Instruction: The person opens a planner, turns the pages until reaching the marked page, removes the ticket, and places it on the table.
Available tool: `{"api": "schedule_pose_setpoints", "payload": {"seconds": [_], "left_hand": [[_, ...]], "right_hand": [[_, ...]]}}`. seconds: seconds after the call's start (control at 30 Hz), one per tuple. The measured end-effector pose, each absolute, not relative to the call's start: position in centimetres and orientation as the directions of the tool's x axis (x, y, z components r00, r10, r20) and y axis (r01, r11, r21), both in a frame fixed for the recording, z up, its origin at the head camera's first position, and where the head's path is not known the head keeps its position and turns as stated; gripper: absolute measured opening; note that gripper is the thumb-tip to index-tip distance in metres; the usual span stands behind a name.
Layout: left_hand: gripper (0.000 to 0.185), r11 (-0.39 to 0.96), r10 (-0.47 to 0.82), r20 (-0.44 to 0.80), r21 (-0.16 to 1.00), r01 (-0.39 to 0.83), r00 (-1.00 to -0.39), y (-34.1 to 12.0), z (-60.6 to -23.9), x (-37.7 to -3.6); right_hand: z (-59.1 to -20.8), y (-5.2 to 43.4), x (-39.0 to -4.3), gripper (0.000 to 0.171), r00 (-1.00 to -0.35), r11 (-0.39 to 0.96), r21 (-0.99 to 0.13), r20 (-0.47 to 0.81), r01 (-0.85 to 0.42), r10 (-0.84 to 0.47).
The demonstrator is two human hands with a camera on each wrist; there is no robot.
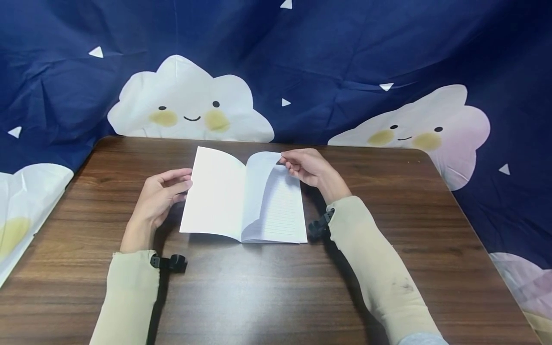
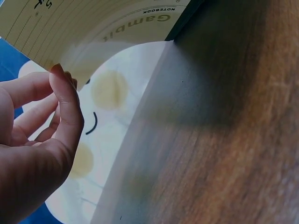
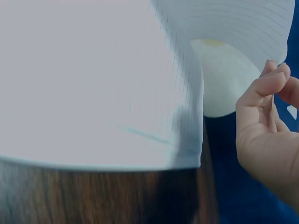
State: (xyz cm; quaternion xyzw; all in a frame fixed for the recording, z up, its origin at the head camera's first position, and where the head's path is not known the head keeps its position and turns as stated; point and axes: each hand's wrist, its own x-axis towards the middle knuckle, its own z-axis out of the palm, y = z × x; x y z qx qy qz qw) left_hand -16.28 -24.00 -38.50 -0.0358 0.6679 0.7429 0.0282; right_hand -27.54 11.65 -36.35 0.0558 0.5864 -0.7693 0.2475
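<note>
Gently, I'd guide the lifted page [image 1: 255,187], its upper corner pinched in the right grip [image 1: 309,167], in a loose curve while the left grip [image 1: 158,196] pinches the left edge of the notebook [image 1: 215,194] open at mid-frame.

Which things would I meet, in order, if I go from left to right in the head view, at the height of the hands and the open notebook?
Left hand → left page → lifted page → right hand.
</note>
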Motion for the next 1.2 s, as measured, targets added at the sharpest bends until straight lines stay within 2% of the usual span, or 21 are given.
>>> {"api": "schedule_pose_setpoints", "payload": {"seconds": [0.57,1.2], "left_hand": [[0.039,-0.104,-0.011,-0.088,0.991,-0.086,-0.996,-24.1,-38.3,-16.3],[0.029,-0.204,0.001,-0.054,0.977,-0.053,-0.999,-24.0,-38.5,-16.5]], "right_hand": [[-35.3,8.0,-27.3,0.012,-0.882,-0.198,-0.885,-0.350,0.422,-0.316],[-35.7,3.5,-27.0,0.008,-0.885,-0.208,-0.886,-0.340,0.414,-0.318]]}}
